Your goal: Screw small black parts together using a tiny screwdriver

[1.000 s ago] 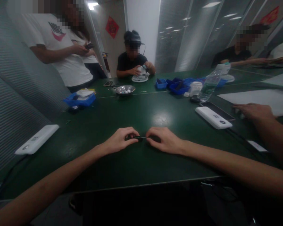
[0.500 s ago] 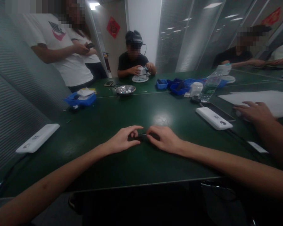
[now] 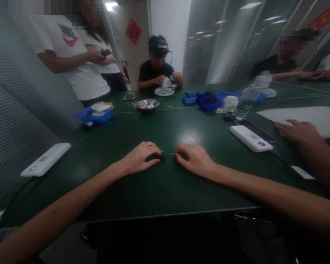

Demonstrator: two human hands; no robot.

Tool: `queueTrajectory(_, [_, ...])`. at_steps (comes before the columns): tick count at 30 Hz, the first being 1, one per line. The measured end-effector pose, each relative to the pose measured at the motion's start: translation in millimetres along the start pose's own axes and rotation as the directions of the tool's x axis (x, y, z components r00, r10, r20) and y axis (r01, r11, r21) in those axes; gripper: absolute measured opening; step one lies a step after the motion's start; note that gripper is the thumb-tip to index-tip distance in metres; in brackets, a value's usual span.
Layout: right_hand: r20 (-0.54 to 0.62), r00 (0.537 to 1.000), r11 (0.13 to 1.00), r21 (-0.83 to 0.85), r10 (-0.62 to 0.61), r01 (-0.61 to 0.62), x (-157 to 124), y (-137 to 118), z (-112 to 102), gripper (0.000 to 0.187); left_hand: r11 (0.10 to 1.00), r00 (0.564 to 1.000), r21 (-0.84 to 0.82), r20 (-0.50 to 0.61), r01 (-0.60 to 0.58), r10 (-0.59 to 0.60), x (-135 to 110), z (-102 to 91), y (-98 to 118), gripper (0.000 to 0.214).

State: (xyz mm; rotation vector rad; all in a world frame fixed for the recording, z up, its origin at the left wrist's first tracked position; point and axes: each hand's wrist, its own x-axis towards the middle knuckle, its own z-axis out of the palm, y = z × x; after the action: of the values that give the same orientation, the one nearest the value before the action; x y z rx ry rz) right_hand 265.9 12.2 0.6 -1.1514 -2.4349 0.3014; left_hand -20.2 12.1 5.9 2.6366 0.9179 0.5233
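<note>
My left hand (image 3: 140, 157) rests low over the green table (image 3: 121, 198), its fingers curled round a small black piece (image 3: 161, 158) that pokes out by the thumb. A tiny pale tip also shows at the fingertips. Facing it across a narrow gap, my right hand (image 3: 194, 158) is closed with its edge on the tabletop. A thin metal rod (image 3: 172, 153) sticks out from its fingers toward the left hand; the rest of that tool is hidden in the palm. The rod and the black piece are apart.
White power banks (image 3: 46, 159) (image 3: 250, 138) with cables lie on both sides. Beyond are a blue tray (image 3: 95, 116), a metal bowl (image 3: 147, 105), blue bins (image 3: 190, 98) and a plastic bottle (image 3: 246, 102). Another person's hand (image 3: 301, 130) lies on white sheets at right; others are around the table.
My left hand has closed round the black piece and lifted it slightly, away from the rod. My right hand stays nearly in place, still gripping the thin metal rod.
</note>
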Motion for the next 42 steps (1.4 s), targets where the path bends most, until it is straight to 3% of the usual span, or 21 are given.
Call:
queueTrajectory(3, [0.009, 1.0, 1.0, 0.012, -0.011, 0.011, 0, 0, -1, 0.015, 0.994, 0.994, 0.002, -0.01, 0.108, -0.108, -13, -20.5, -37, 0.03])
queueTrajectory(5, [0.018, 1.0, 1.0, 0.018, -0.011, 0.011, -1, 0, -2, 0.016, 0.969, 0.968, 0.011, -0.04, 0.248, -0.247, -28, -38.7, -70, 0.033])
queueTrajectory(9, [0.029, 1.0, 1.0, 0.01, 0.003, -0.004, -1, 1, -1, 0.017, 0.852, 0.849, 0.082, -0.179, 0.517, -0.498, -70, -76.1, -135, 0.042])
queueTrajectory(13, [0.036, 0.999, 1.0, 0.013, 0.003, -0.004, -1, 1, -1, 0.017, 0.765, 0.759, 0.114, -0.277, 0.634, -0.589, -105, -101.0, -169, 0.044])
queueTrajectory(19, [0.04, 0.999, 1.0, 0.023, 0.004, -0.005, -1, 0, -2, 0.019, 0.705, 0.702, 0.105, -0.271, 0.701, -0.658, -122, -111.8, -185, 0.05])
queueTrajectory(23, [0.03, 1.0, 1.0, 0.006, -0.005, 0.005, -1, 1, -1, 0.017, 0.699, 0.705, 0.142, -0.287, 0.701, -0.648, -133, -110.9, -202, 0.051])
queueTrajectory(29, [0.034, 0.999, 1.0, 0.001, -0.018, 0.018, -1, 0, -2, 0.017, 0.647, 0.667, 0.187, -0.333, 0.739, -0.666, -143, -110.7, -222, 0.044])
queueTrajectory(34, [0.042, 0.999, 1.0, 0.004, -0.002, 0.002, -1, 0, -2, 0.017, 0.587, 0.626, 0.22, -0.306, 0.779, -0.717, -135, -109.6, -219, 0.026])
queueTrajectory(38, [0.046, 0.999, 1.0, 0.016, -0.007, 0.007, -1, 0, -2, 0.017, 0.557, 0.597, 0.218, -0.347, 0.802, -0.723, -128, -109.8, -209, 0.024])
queueTrajectory(42, [0.049, 0.999, 1.0, 0.007, 0.005, -0.005, -1, -1, -3, 0.018, 0.516, 0.521, 0.137, -0.419, 0.846, -0.744, -124, -112.3, -200, 0.027])
